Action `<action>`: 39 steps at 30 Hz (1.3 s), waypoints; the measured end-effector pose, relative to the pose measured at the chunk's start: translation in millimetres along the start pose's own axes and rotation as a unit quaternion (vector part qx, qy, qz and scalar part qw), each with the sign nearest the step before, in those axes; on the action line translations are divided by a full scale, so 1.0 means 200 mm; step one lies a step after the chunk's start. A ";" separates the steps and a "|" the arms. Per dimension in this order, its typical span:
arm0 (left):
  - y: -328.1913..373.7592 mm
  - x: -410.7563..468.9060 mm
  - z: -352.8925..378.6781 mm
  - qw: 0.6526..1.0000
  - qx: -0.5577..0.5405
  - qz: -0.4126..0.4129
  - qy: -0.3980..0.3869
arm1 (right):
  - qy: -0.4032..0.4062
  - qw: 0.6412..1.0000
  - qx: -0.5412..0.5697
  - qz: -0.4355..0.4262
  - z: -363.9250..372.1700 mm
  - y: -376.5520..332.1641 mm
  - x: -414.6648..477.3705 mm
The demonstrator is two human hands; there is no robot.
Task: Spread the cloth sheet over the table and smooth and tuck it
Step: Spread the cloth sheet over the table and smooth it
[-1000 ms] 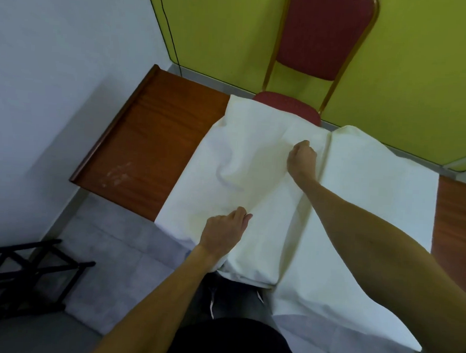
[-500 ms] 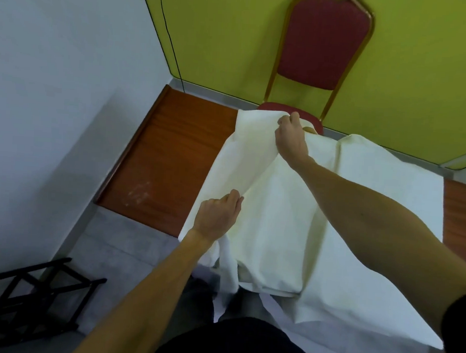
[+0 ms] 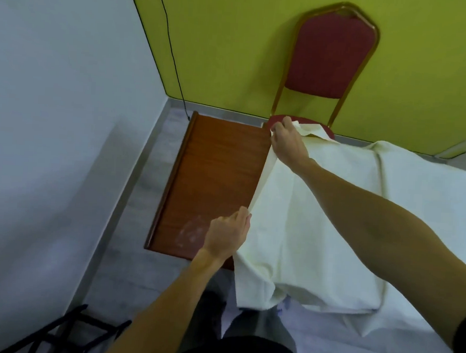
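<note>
**Gripping the sheet's left edge, one hand at each end**

We are holding the cloth sheet (image 3: 332, 237) by its left edge. Our left hand (image 3: 227, 236) is gripping that edge close to the near side of the table (image 3: 215, 175). Its fingers (image 3: 241, 217) are curling tight around the fabric, knuckles facing up. Our right hand (image 3: 288, 144) is reaching across to the far side and pinching the same edge, fingers folding down onto the cloth. A small corner flap is sticking out past the knuckles, just in front of the seat of a red padded chair (image 3: 329, 54). Between the two hands the edge is running as a fairly straight, raised line over the wood.

The sheet is lying over the right part of the table, bunching in soft folds. It is hanging over the near side toward our legs. The left part of the tabletop is showing bare red-brown wood, with pale scuff marks near our left hand.

The chair, gold-framed, is standing at the far side against a yellow-green wall (image 3: 234, 40). A thin black cable (image 3: 174, 52) is hanging down that wall to the floor. A black rack (image 3: 61, 332) is sitting on the grey floor at lower left, well apart from the table.
</note>
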State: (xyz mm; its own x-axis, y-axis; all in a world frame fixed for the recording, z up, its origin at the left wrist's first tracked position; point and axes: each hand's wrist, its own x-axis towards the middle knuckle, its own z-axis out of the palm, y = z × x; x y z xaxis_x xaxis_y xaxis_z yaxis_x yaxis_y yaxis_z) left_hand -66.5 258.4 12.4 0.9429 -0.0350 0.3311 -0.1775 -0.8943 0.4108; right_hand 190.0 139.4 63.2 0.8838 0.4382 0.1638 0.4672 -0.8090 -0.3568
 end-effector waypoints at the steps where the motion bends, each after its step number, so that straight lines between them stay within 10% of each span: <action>1: -0.05 -0.02 -0.01 1.000 0.003 0.002 -0.008 | -0.003 1.000 0.000 0.001 0.03 -0.04 0.01; 15: -0.34 -0.09 0.10 0.979 0.043 -0.084 -0.183 | -0.128 0.991 0.025 -0.012 0.46 -0.10 -0.19; 39: -0.17 0.91 0.10 0.922 0.135 0.263 -0.250 | 0.004 0.941 0.056 0.333 0.24 0.02 -0.81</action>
State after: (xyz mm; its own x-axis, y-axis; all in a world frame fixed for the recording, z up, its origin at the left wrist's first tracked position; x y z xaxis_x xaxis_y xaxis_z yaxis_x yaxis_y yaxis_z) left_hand 117.9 273.8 40.7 0.7704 -0.6366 -0.0361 -0.6344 -0.7710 0.0559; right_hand 47.8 83.0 -8.3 0.9801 -0.1546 -0.1243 -0.1957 -0.8567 -0.4773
